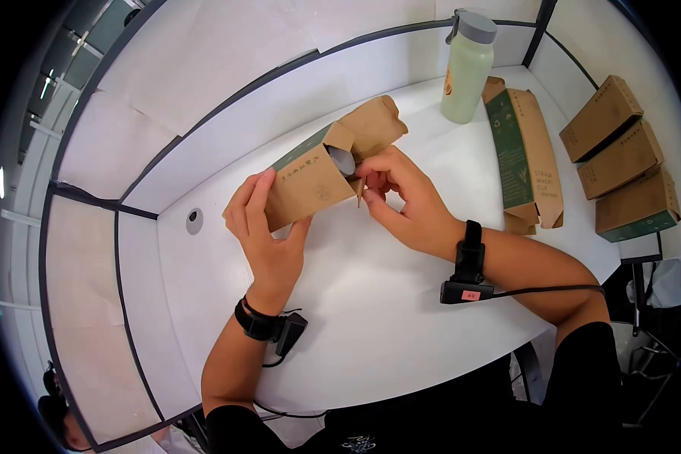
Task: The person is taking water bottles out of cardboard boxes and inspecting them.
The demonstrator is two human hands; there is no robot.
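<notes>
Holding a kraft carton (310, 181) tilted over the middle of the bench (371, 318).
Flanked at far right by a pale green bottle (467, 68), a flat carton (523, 151) and three stacked boxes (620, 159), all well apart from it. Clasped round the near-left end by the left hand (268, 234), fingers closed; pinched at the open flap by the right hand (401, 200), beside a grey cup (346, 160) inside. Room toward the near edge and left.
</notes>
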